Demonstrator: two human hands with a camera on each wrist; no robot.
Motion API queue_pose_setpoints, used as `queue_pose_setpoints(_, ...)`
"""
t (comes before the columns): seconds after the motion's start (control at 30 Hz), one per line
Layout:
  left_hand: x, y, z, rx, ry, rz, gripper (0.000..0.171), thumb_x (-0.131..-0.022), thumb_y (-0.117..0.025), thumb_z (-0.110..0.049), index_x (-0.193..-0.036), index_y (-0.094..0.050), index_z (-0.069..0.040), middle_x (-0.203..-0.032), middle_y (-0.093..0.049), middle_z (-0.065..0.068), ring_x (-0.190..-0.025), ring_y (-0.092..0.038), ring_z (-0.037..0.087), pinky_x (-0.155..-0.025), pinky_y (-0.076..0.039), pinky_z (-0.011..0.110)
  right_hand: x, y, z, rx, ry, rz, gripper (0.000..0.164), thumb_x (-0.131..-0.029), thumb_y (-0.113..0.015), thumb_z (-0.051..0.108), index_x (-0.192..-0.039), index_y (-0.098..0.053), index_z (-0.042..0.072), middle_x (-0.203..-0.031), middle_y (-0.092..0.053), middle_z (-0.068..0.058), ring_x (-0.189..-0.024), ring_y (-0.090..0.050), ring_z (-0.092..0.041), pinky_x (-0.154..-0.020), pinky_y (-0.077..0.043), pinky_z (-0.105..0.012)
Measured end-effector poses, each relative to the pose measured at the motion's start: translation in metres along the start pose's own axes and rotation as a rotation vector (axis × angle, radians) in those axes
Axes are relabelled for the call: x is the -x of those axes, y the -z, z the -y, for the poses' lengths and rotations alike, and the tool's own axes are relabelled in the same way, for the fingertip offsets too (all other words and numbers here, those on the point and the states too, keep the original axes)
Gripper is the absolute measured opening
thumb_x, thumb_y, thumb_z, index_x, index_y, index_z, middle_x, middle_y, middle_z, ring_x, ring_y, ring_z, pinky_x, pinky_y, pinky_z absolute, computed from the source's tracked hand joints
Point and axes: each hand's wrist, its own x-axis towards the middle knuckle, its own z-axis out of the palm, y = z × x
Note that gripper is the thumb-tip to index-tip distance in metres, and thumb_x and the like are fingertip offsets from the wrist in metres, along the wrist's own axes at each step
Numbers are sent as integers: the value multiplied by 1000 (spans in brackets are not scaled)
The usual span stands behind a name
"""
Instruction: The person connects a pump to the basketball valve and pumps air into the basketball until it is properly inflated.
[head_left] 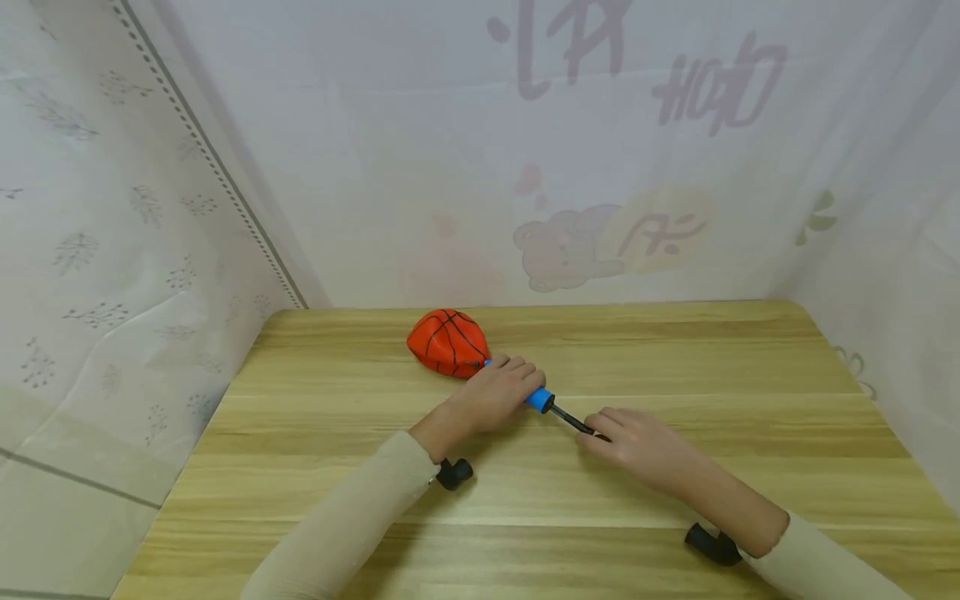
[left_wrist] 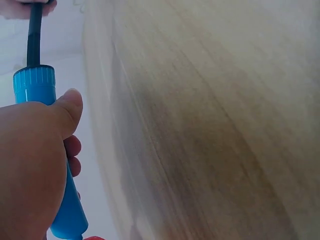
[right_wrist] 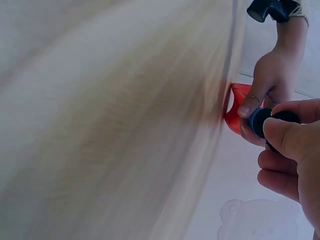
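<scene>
A partly collapsed red ball [head_left: 447, 342] with black basketball lines lies toward the back of the table. My left hand [head_left: 498, 393] grips the blue barrel of a hand pump [head_left: 539, 400], its fingers wrapped round it; the barrel's far end meets the ball. In the left wrist view the thumb lies along the blue pump [left_wrist: 37, 85], and a dark rod comes out of its ribbed cap. My right hand [head_left: 637, 446] holds the black handle at the rod's end. The right wrist view shows thumb and forefinger pinching that dark handle [right_wrist: 285, 117], with the red ball [right_wrist: 239, 107] beyond.
The wooden table [head_left: 300, 475] ends at a pale printed cloth [head_left: 375, 208] behind, with similar cloth hanging on both sides. Black wrist mounts [head_left: 454, 473] stick out under the sleeves, near the tabletop.
</scene>
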Motion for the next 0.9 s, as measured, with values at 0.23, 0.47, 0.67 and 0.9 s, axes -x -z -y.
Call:
queue_pose_setpoints(0.23,-1,1,0,-4,-4,-13,21,-100,-66,-25,-118,-58,-17,-117,-63,-3,-115,-56,17,-102,-43,37,11,8,4,0,3,-27,52,-113,-19,13,-102,-69,6,-95,-61,-5,-79,-57,-17,-66,-53,-28)
queue_pose_setpoints(0.47,0,2,1,12,-1,-22,20,-100,-67,-23,-116,-58,-17,-114,-63,-3,-112,-56,17,-103,-43,37,20,14,9,15,16,-29,53,-113,-18,12,-101,-70,7,-96,-62,-6,-79,-60,-17,-66,-55,-27)
queue_pose_setpoints(0.67,2,1,2,9,-1,-47,15,-101,-64,-20,-115,-59,-17,-114,-63,-2,-114,-56,18,-103,-43,38,23,16,12,28,14,-23,53,-113,-19,13,-100,-70,9,-96,-63,-4,-81,-63,-17,-68,-57,-28)
queue_pose_setpoints(0.9,3,1,2,12,27,-60,14,-103,-60,-19,-117,-58,-16,-116,-63,-2,-115,-56,18,-106,-42,39,27,19,15,18,0,-25,52,-114,-20,14,-98,-70,10,-94,-63,-3,-81,-63,-15,-68,-57,-28)
